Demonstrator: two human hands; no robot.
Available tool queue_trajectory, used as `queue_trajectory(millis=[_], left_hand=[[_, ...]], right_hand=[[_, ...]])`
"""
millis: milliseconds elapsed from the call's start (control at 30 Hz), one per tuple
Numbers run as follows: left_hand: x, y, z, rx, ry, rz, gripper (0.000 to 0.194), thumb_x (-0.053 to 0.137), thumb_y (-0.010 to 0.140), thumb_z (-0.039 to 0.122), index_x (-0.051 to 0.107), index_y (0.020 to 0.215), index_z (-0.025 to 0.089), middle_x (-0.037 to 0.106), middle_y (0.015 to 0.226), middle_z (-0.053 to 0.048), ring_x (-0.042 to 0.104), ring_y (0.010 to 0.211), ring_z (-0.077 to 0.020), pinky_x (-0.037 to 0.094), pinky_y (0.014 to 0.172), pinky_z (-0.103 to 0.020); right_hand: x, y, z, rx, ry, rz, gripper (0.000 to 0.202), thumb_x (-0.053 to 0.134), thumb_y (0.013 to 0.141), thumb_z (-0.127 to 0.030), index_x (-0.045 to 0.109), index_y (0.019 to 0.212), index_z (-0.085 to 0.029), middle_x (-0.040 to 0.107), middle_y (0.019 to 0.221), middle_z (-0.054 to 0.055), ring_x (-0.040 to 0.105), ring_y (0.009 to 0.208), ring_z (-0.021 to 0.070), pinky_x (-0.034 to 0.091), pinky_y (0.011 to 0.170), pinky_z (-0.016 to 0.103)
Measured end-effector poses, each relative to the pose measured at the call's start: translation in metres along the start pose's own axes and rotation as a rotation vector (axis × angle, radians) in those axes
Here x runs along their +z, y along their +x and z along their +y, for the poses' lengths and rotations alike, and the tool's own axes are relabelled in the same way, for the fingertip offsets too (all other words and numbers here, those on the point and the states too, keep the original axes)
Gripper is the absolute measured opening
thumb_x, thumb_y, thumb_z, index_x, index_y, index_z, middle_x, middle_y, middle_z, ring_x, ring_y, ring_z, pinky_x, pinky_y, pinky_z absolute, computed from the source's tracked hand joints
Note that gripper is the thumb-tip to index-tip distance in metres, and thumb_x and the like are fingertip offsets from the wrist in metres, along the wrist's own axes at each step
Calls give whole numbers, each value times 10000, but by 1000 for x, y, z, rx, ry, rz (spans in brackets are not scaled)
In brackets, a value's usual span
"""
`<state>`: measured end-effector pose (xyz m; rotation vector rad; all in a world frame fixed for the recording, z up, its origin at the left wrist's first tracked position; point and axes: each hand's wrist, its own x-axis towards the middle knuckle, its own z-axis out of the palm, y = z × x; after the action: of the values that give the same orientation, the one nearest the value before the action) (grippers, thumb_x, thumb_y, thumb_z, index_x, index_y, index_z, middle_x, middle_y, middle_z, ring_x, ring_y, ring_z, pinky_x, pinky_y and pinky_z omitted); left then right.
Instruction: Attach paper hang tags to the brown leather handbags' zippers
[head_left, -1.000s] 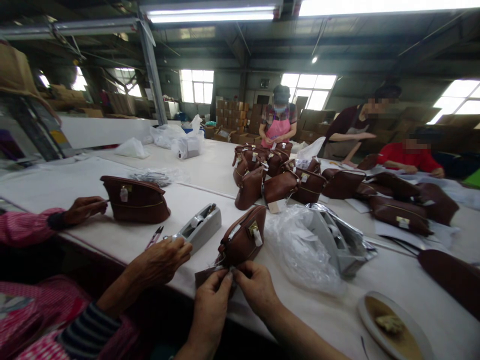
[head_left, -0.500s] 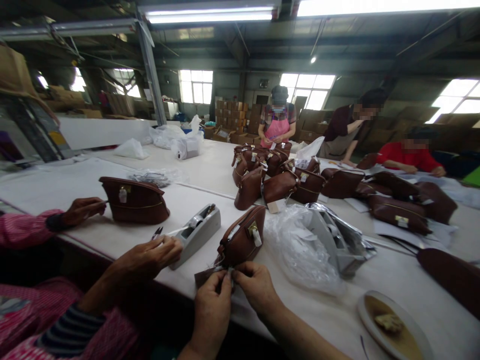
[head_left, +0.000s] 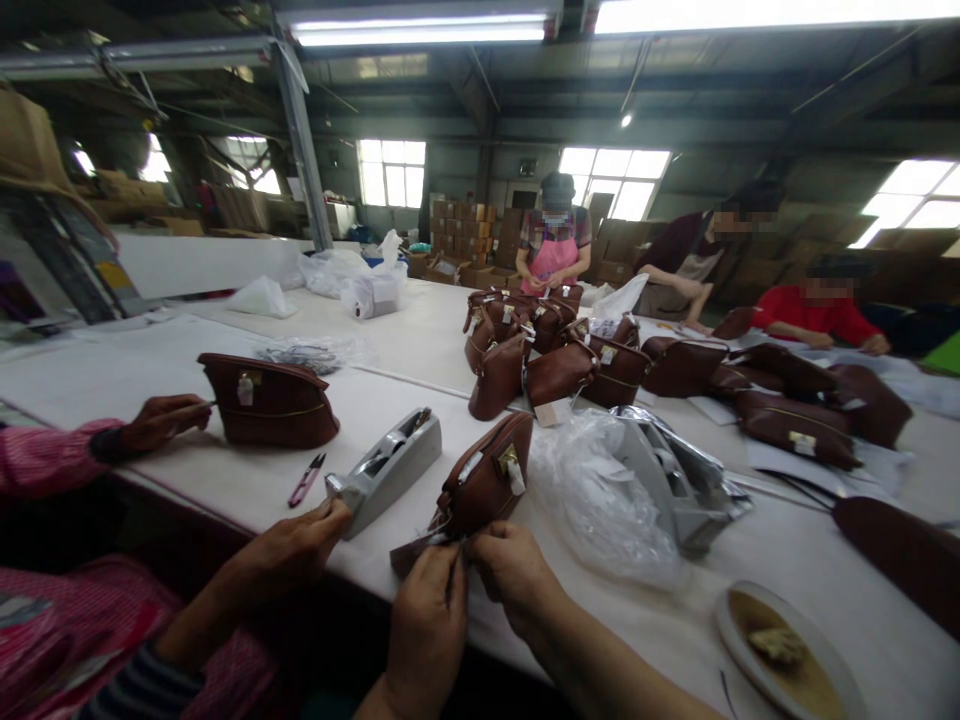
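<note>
A brown leather bag (head_left: 480, 480) with a gold clasp and a white-wrapped piece stands at the table's front edge. Just below it my left hand (head_left: 429, 620) is closed in a pinch, next to a dark flat tag (head_left: 405, 556) at the bag's lower left corner. My right hand (head_left: 517, 572) is pinched close beside it, fingertips nearly meeting those of my left. What lies between the fingertips is too small and hidden to make out. A grey tape dispenser (head_left: 394, 465) stands left of the bag.
At the left, a neighbour's hand (head_left: 300, 545) touches the tape dispenser, near pink snips (head_left: 306, 482) and another brown bag (head_left: 270, 400). Clear plastic (head_left: 607, 500), a second dispenser (head_left: 675, 490) and a round dish (head_left: 787, 650) lie to the right. Many brown bags (head_left: 562, 375) stand behind; people work beyond.
My hands have shifted slightly, their fingers drawn closer together under the bag. The neighbour's hand has moved down and left to the dispenser's end, and the snips now lie on the table.
</note>
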<state>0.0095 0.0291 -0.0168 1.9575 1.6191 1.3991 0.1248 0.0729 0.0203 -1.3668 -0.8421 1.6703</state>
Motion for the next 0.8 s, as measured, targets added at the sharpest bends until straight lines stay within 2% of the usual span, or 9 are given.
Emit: queue_trajectory(millis=[100, 333, 467, 567, 667, 733, 800], left_hand=[[0, -1, -1, 70, 66, 8, 183, 496, 935, 160, 663, 1007, 180, 682, 891, -74, 664, 862, -198, 516, 817, -297], [1, 0, -4, 225, 216, 18, 189, 483, 922, 100, 626, 1031, 158, 673, 919, -100, 658, 865, -216, 530, 821, -325], [2, -3, -3, 237, 303, -5, 175, 473, 917, 98, 633, 974, 140, 653, 826, -97, 645, 776, -230, 535, 738, -354], [0, -5, 1, 212, 311, 8, 236, 467, 917, 109, 639, 1079, 120, 686, 932, -137, 662, 863, -254, 532, 788, -372], [-5, -3, 7, 65, 89, -20, 264, 461, 937, 186, 646, 1123, 153, 687, 1042, -136, 649, 990, -251, 501, 905, -372], [-8, 2, 10, -160, -132, -61, 248, 472, 941, 278, 675, 1045, 181, 691, 1016, -113, 646, 980, -244, 494, 916, -374], [-10, 8, 13, -469, -380, -101, 271, 504, 916, 375, 690, 953, 182, 697, 912, -94, 656, 862, -239, 527, 823, -378]], right_hand=[[1, -3, -2, 38, 55, -34, 148, 585, 512, -244, 442, 521, -209, 325, 353, -111, 205, 321, 31, 94, 345, 201], [0, -6, -6, -33, -45, -15, 141, 593, 555, -293, 514, 548, -176, 440, 413, -60, 308, 342, 46, 151, 351, 205], [-1, -9, -10, -57, -98, -38, 188, 641, 583, -318, 519, 564, -177, 432, 412, -67, 323, 360, 51, 167, 365, 212], [-2, -7, -10, -72, -166, -19, 197, 645, 601, -319, 505, 558, -188, 420, 397, -72, 329, 364, 58, 184, 375, 217], [-3, -2, -7, -137, -224, -4, 198, 620, 622, -315, 498, 529, -191, 436, 400, -60, 344, 377, 64, 215, 392, 222], [-4, 0, -5, -185, -249, -11, 196, 604, 633, -312, 514, 516, -184, 463, 419, -46, 364, 393, 71, 241, 407, 226], [-4, 0, -5, -200, -255, -25, 191, 586, 642, -312, 534, 517, -178, 497, 437, -31, 386, 405, 80, 262, 419, 231]])
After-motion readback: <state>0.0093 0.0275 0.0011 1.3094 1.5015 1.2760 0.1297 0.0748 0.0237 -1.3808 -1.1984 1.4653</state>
